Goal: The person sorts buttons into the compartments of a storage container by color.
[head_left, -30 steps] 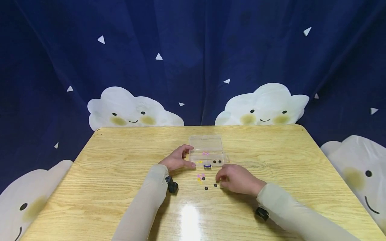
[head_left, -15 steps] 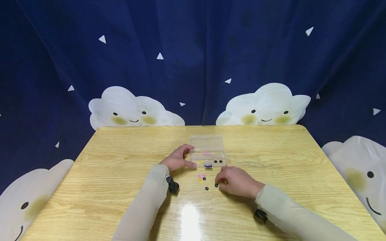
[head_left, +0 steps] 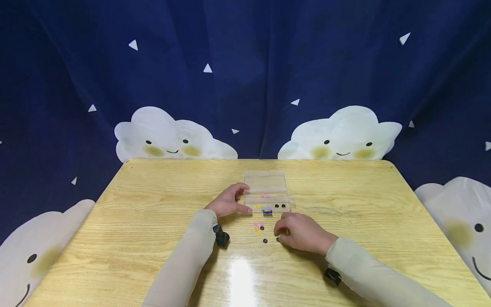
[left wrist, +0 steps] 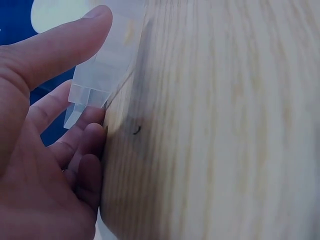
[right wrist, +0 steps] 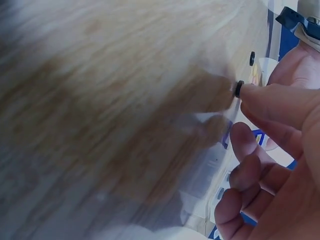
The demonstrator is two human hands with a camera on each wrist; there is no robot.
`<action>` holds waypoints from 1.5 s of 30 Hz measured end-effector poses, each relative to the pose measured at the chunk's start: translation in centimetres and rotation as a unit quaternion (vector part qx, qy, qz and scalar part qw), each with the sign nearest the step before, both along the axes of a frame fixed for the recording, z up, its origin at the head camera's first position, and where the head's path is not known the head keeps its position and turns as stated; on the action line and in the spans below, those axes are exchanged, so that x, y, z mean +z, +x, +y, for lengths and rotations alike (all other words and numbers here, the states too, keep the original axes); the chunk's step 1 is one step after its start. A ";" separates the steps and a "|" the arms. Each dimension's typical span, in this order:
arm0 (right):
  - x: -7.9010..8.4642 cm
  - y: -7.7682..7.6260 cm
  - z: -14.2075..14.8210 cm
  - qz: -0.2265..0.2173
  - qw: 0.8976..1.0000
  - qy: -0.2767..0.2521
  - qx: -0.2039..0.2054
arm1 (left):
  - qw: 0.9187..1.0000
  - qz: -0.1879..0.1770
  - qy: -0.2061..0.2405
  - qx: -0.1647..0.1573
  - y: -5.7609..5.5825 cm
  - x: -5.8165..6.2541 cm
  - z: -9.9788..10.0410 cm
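Note:
A clear plastic box (head_left: 264, 200) stands on the wooden table with its lid (head_left: 264, 182) up at the back. My left hand (head_left: 229, 201) holds its left end, thumb at the front corner and fingers round the side. Inside lie a few pink, yellow and black buttons in separate compartments. In front of the box are loose pink, yellow and black buttons. My right hand (head_left: 303, 232), fingers bent, has its thumb and index fingertip at one black button (right wrist: 238, 89); the thumb hides part of it. Another black button (head_left: 265, 241) lies to its left.
A small blue-edged piece (head_left: 267, 212) is at the box's front edge. The wooden table (head_left: 161, 187) reaches back to a dark blue curtain (head_left: 245, 76) with white clouds. Both wrists wear black cameras.
The black button at my right fingertips has shifted slightly toward me with the thumb. My left hand stays on the box. The head view has drifted a little.

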State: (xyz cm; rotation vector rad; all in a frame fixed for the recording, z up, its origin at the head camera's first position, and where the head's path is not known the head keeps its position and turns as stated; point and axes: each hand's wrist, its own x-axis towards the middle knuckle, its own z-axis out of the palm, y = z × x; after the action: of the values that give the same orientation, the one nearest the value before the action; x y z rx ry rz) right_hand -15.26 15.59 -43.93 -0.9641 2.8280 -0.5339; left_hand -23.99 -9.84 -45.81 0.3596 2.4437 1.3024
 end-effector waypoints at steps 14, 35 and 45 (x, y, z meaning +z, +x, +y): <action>0.0 0.2 -0.2 0.002 1.000 -0.004 0.010 | 1.000 -0.009 -0.008 -0.018 0.0 0.5 0.0; -0.1 0.1 -0.7 -0.005 0.999 -0.025 0.025 | 1.000 -0.009 -0.012 -0.020 -0.1 0.6 -0.2; -0.4 0.1 -0.5 -0.010 0.999 -0.035 0.014 | 1.000 -0.009 -0.019 -0.022 -0.2 0.3 -0.1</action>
State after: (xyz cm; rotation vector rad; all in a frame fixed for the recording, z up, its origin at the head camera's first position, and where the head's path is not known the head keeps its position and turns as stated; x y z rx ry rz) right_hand -15.20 15.08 -44.32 -1.0019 2.7924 -0.6383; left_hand -24.21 -9.94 -45.50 0.3892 2.4287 1.2334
